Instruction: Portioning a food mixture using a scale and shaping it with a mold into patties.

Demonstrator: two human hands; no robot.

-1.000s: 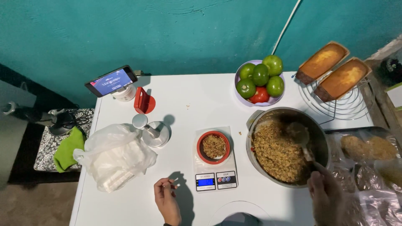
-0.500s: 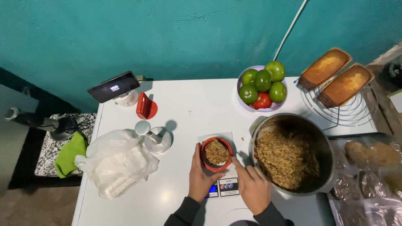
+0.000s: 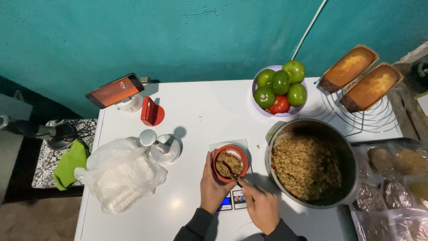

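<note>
Phone [image 3: 115, 91] w/ orange-lit rect screen, black frame, propped tilted far up-left of left hand [image 3: 213, 185]. Scale display [image 3: 226, 201]: small blue-lit panel just under left hand, btwn both hands. White plastic bag [image 3: 120, 173] left of left hand. Clear wrapped packs [image 3: 392, 187] well right of right hand [image 3: 262, 208].

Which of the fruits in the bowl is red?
The one at the front of the bowl, nearest the pot: a red tomato. The other four are green.
</note>
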